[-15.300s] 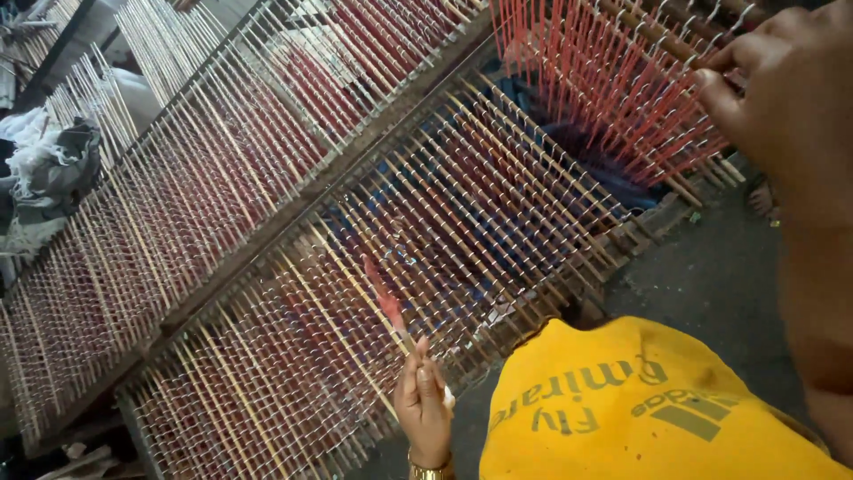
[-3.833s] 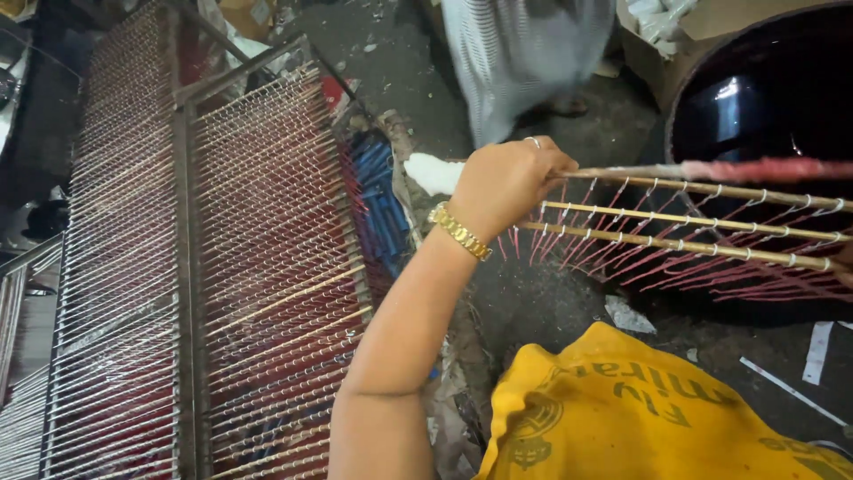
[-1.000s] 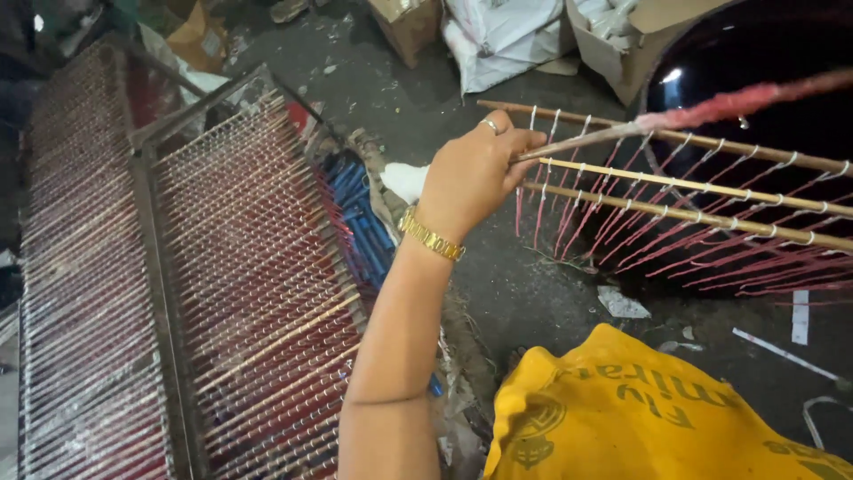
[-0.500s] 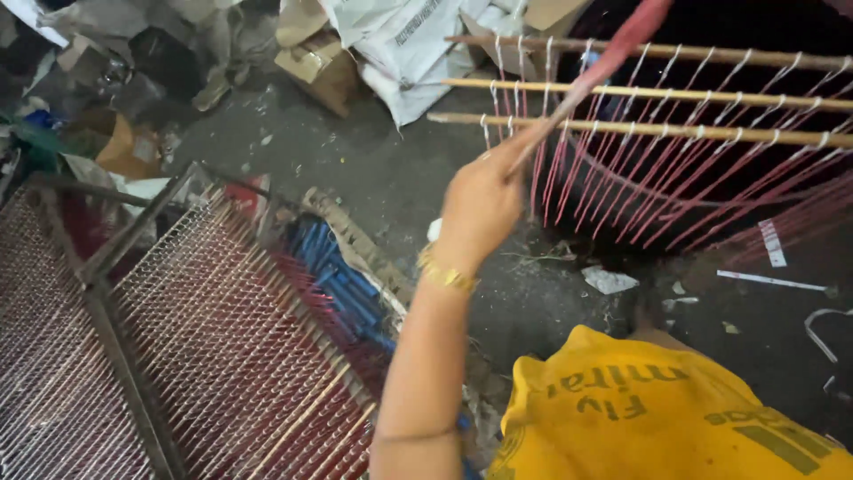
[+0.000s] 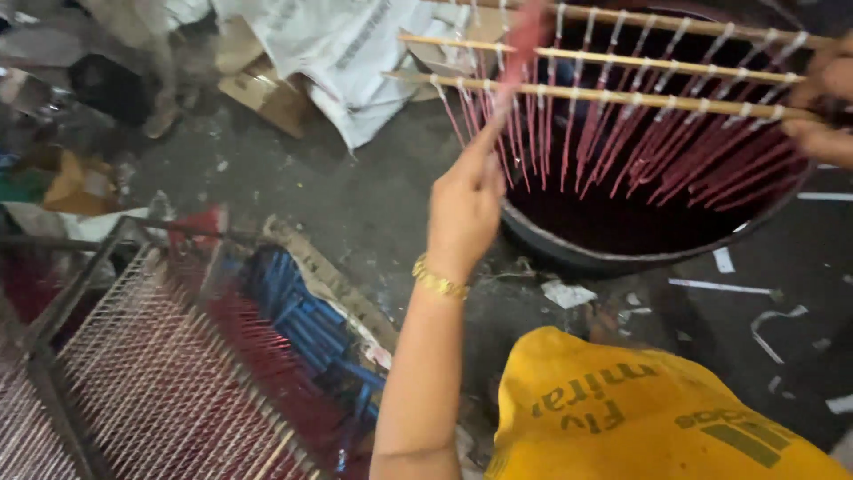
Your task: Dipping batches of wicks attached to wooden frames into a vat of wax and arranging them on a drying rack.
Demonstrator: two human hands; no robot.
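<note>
head view: left hand (image 5: 464, 206) mid-frame, gold bracelet (image 5: 437, 277) on the wrist, grip pinched tight on a thin stick (image 5: 514, 64) with a blurry red end pointing up. right hand (image 5: 822, 107) at the right edge holds the rods (image 5: 622, 96) up top, red strands hanging over the dark tub (image 5: 622, 253). wire rack (image 5: 151, 373) lower left, white sack (image 5: 346, 53) upper left.
</note>
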